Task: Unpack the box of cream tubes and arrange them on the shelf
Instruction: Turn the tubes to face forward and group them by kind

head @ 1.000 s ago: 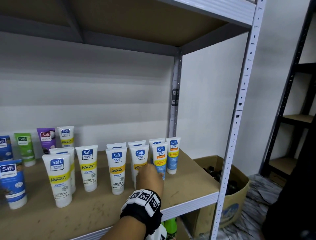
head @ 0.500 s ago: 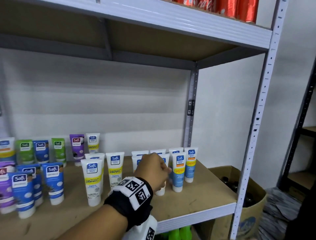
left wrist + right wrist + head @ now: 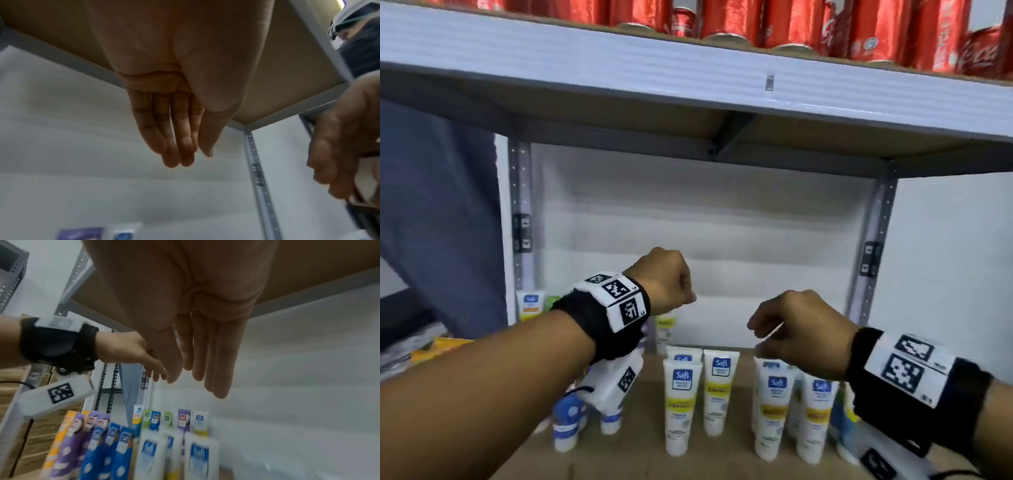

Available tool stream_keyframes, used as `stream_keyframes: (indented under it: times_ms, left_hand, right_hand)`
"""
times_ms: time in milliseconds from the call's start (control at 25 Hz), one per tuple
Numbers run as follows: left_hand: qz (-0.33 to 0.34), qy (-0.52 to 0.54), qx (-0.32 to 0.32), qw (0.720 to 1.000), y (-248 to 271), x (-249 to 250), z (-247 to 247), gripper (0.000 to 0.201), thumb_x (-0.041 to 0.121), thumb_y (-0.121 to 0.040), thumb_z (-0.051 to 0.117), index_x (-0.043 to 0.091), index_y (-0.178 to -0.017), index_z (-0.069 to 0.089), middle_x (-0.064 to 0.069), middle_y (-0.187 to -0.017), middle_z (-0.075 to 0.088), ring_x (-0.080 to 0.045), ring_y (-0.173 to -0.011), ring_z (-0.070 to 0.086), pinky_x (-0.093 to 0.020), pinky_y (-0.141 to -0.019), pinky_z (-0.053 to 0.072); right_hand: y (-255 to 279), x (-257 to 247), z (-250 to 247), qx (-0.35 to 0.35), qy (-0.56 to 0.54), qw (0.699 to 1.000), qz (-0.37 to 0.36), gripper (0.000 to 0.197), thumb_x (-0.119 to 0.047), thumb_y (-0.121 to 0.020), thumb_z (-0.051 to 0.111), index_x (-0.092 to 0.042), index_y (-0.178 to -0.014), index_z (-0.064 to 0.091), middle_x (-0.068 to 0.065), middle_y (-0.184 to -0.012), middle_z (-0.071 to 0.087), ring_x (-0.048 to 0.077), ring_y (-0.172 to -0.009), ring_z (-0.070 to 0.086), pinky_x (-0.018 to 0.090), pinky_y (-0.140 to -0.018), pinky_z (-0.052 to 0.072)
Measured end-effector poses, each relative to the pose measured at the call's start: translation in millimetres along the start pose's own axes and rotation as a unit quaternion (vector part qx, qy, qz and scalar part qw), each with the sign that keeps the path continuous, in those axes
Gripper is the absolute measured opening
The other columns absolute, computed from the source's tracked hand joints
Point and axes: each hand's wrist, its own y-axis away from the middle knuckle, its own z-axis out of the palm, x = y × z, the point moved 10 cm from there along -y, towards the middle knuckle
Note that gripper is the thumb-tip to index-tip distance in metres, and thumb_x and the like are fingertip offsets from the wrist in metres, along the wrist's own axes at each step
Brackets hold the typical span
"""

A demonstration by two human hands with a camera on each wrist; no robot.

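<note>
Both hands hang empty above the wooden shelf board (image 3: 640, 455), where Safi cream tubes (image 3: 681, 404) stand cap-down in rows. The left hand (image 3: 664, 281) and the right hand (image 3: 798, 329) hover over the white tubes — fingers loose, gripping nothing. The box is out of view. Best practice, likely: lower in from above and nudge labels forward without toppling neighbours.

White cream tubes (image 3: 682, 407), yellow-banded, upright on caps in rows on wooden shelf (image 3: 619, 455); blue, purple tubes (image 3: 98, 446) at left.
</note>
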Motion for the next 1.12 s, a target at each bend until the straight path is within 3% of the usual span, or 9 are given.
stream_keyframes:
  times_ms: [80, 200, 360, 560, 640, 720, 840, 1040, 1120]
  left_hand:
    - [0.013, -0.058, -0.002, 0.998, -18, -29, -18, 0.013, 0.031, -0.078, 0.074, 0.019, -0.083, 0.076, 0.003, -0.086, 0.073, -0.015, -0.085, 0.067, -0.03, -0.08, 0.056]
    - [0.008, -0.121, -0.037, 0.992, -53, -73, -23, 0.017, 0.031, -0.079, 0.075, 0.017, -0.089, 0.075, 0.0, -0.095, 0.071, -0.017, -0.093, 0.065, -0.026, -0.081, 0.053]
    - [0.021, -0.198, -0.071, 0.977, -108, -114, -8, 0.014, 0.035, -0.078, 0.075, 0.026, -0.072, 0.065, 0.002, -0.096, 0.067, -0.018, -0.099, 0.062, -0.029, -0.083, 0.052]
    - [0.056, -0.235, -0.164, 0.957, -156, -149, 52, 0.029, 0.032, -0.078, 0.076, 0.012, -0.099, 0.075, -0.001, -0.103, 0.072, -0.017, -0.102, 0.064, -0.031, -0.093, 0.05]
    - [0.087, -0.26, -0.199, 0.941, -162, -162, 84, 0.033, 0.035, -0.083, 0.071, 0.011, -0.105, 0.073, -0.001, -0.112, 0.069, -0.015, -0.11, 0.06, -0.016, -0.09, 0.037]
    - [0.123, -0.296, -0.239, 0.917, -160, -172, 109, 0.035, 0.036, -0.088, 0.064, 0.008, -0.108, 0.072, -0.003, -0.114, 0.069, -0.016, -0.106, 0.059, -0.012, -0.071, 0.023]
    - [0.138, -0.277, -0.252, 0.917, -155, -179, 126, 0.025, 0.027, -0.086, 0.067, 0.007, -0.1, 0.074, -0.004, -0.099, 0.073, -0.015, -0.088, 0.062, -0.015, -0.069, 0.03]
    - [0.126, -0.263, -0.223, 0.93, -151, -172, 119, 0.016, 0.019, -0.083, 0.071, 0.011, -0.097, 0.075, 0.0, -0.093, 0.074, -0.013, -0.09, 0.066, -0.014, -0.056, 0.037]
    - [0.131, -0.265, -0.221, 0.929, -151, -169, 113, 0.019, 0.02, -0.084, 0.07, 0.009, -0.099, 0.074, -0.002, -0.094, 0.073, -0.014, -0.091, 0.065, -0.002, -0.049, 0.031]
  right_hand:
    - [-51, -20, -9, -0.002, 0.029, 0.999, -0.023, 0.032, -0.025, -0.079, 0.077, -0.019, -0.109, 0.07, -0.004, -0.104, 0.07, 0.008, -0.091, 0.064, 0.011, -0.068, 0.044]
    - [-131, -33, -11, 0.003, 0.062, 0.997, -0.035, 0.034, -0.023, -0.078, 0.078, -0.016, -0.11, 0.071, 0.0, -0.11, 0.068, 0.015, -0.102, 0.062, 0.02, -0.08, 0.048]
    - [-225, -42, 14, -0.025, 0.107, 0.992, -0.054, 0.035, -0.02, -0.075, 0.081, -0.013, -0.108, 0.072, 0.003, -0.113, 0.067, 0.017, -0.107, 0.06, 0.027, -0.09, 0.051]
    - [-315, -48, 85, -0.104, 0.151, 0.979, -0.089, 0.039, -0.018, -0.069, 0.084, -0.009, -0.106, 0.075, 0.002, -0.105, 0.072, 0.017, -0.1, 0.066, 0.025, -0.085, 0.052]
    - [-336, -45, 114, -0.129, 0.132, 0.978, -0.093, 0.04, -0.013, -0.064, 0.087, -0.006, -0.102, 0.075, 0.004, -0.1, 0.073, 0.018, -0.091, 0.068, 0.024, -0.074, 0.054]
    - [-344, -45, 138, -0.161, 0.144, 0.971, -0.105, 0.038, -0.012, -0.065, 0.087, -0.005, -0.101, 0.075, 0.005, -0.093, 0.073, 0.008, -0.066, 0.064, 0.015, -0.057, 0.049]
    - [-351, -50, 161, -0.202, 0.127, 0.963, -0.124, 0.035, -0.005, -0.069, 0.082, 0.002, -0.102, 0.074, 0.01, -0.086, 0.071, -0.008, -0.036, 0.051, 0.004, -0.04, 0.039]
    - [-347, -49, 158, -0.211, 0.081, 0.968, -0.11, 0.032, 0.001, -0.067, 0.081, 0.003, -0.099, 0.073, 0.013, -0.08, 0.068, -0.006, -0.034, 0.051, 0.007, -0.04, 0.044]
    - [-345, -51, 150, -0.2, 0.084, 0.969, -0.116, 0.03, 0.001, -0.068, 0.08, 0.003, -0.098, 0.074, 0.012, -0.079, 0.067, -0.006, -0.034, 0.051, 0.006, -0.04, 0.043]
